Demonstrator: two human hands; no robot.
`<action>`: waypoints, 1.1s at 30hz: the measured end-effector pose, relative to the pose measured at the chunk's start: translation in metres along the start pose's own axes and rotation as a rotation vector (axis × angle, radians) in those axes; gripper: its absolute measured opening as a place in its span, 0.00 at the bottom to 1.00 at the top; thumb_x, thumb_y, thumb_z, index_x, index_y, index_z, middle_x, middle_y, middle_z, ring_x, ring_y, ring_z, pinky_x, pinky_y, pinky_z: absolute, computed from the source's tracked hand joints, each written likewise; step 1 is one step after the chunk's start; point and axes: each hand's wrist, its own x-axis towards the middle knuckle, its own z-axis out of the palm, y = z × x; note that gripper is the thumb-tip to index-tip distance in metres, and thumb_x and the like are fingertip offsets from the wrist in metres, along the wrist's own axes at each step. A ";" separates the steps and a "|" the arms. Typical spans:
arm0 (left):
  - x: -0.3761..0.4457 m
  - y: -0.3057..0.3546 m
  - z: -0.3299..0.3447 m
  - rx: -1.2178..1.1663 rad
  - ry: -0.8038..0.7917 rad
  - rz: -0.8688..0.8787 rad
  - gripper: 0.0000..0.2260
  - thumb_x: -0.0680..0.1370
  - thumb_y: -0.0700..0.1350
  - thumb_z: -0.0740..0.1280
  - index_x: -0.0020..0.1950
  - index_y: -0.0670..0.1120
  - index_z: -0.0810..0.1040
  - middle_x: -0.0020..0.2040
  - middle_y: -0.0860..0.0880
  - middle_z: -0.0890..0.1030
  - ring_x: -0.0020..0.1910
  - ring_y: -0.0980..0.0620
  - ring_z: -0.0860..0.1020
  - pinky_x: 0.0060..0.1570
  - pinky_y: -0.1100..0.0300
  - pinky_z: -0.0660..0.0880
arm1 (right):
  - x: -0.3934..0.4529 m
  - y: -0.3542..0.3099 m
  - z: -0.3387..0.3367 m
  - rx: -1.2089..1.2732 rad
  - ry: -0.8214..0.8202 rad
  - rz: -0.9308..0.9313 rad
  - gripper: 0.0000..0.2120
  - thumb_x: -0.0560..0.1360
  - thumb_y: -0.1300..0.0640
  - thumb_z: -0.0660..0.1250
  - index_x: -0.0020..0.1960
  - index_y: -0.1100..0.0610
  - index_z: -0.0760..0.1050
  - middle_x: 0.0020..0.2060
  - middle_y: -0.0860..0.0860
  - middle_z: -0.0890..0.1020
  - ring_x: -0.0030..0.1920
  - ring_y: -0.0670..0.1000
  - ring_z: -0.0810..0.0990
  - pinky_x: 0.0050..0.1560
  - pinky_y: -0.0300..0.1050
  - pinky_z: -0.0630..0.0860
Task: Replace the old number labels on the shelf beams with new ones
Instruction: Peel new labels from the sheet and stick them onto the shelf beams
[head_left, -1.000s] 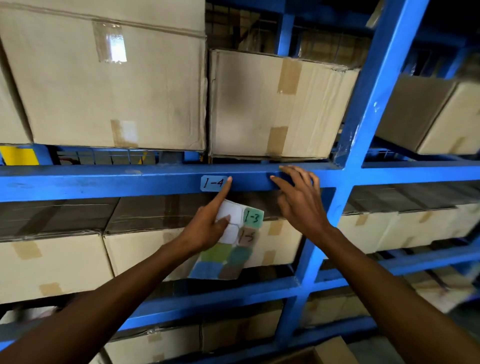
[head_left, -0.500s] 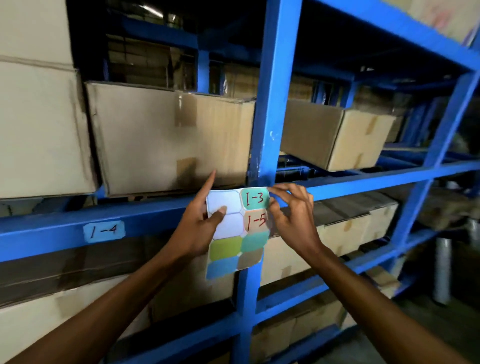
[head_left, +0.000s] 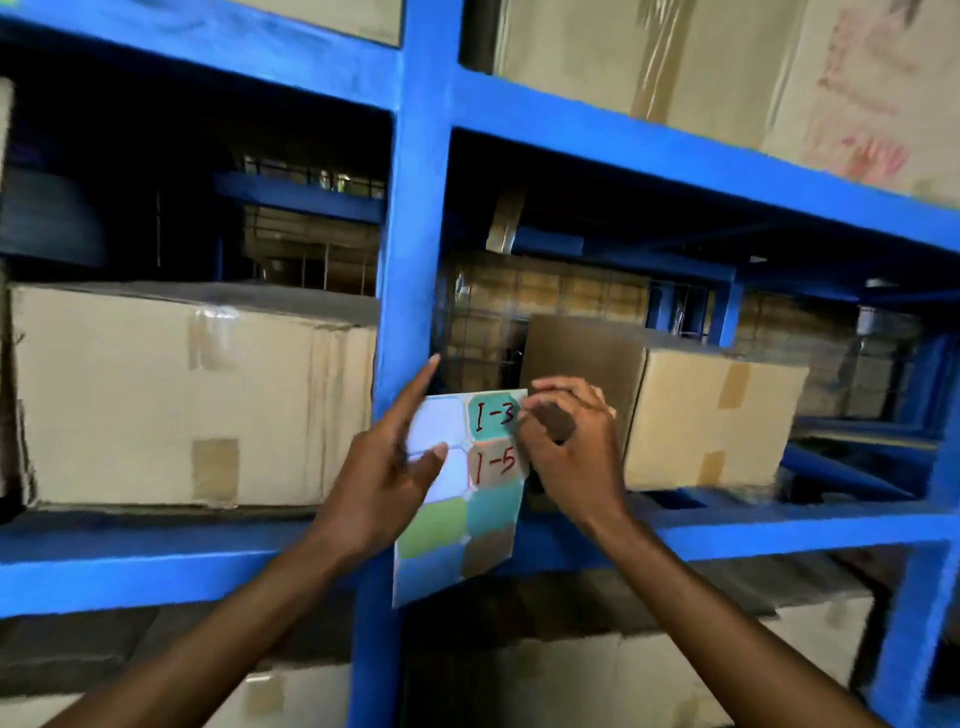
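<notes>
Nearest to us, our left hand (head_left: 382, 483) holds a sticker sheet (head_left: 457, 499) upright, thumb pressed on its front and forefinger pointing toward 12 o'clock along its left edge. At 3 o'clock from it, our right hand (head_left: 571, 447) pinches the sheet's top right corner, fingertips closed on the edge of the teal label marked 1-3 (head_left: 493, 413). Just below, toward 6 o'clock, sits the tan label marked 1-5 (head_left: 496, 462); the remaining stickers further down are blank, and the two spots at 9 o'clock from the written labels look white.

Right behind the sheet stands the blue upright post (head_left: 415, 234) of the shelf, and the shelf beam (head_left: 130, 566) crosses it at the height of the sheet's lower half. Resting on the shelf level beyond are a big cardboard box (head_left: 182, 395) at 9 o'clock of our hands and a smaller cardboard box (head_left: 711, 421) at 3 o'clock. Farther in, the shelf depth is dark and blurred.
</notes>
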 end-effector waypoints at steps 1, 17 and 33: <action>0.009 0.005 0.005 0.081 -0.003 0.026 0.31 0.76 0.35 0.64 0.73 0.59 0.59 0.54 0.49 0.81 0.34 0.60 0.73 0.36 0.71 0.69 | 0.010 0.002 -0.005 0.040 -0.003 0.008 0.03 0.68 0.55 0.68 0.40 0.52 0.79 0.48 0.47 0.78 0.53 0.50 0.76 0.56 0.60 0.73; 0.134 0.083 0.023 0.489 -0.035 0.257 0.41 0.71 0.33 0.61 0.75 0.62 0.47 0.24 0.51 0.64 0.24 0.53 0.63 0.30 0.53 0.65 | 0.178 -0.017 -0.094 0.327 0.110 0.038 0.05 0.72 0.60 0.68 0.44 0.61 0.81 0.52 0.53 0.80 0.52 0.44 0.77 0.51 0.41 0.76; 0.236 0.113 0.072 0.811 -0.052 0.313 0.42 0.72 0.44 0.62 0.71 0.70 0.36 0.33 0.46 0.67 0.46 0.35 0.75 0.42 0.50 0.71 | 0.268 0.039 -0.117 0.115 0.200 -0.010 0.05 0.69 0.58 0.68 0.36 0.50 0.78 0.50 0.52 0.79 0.59 0.56 0.74 0.63 0.59 0.70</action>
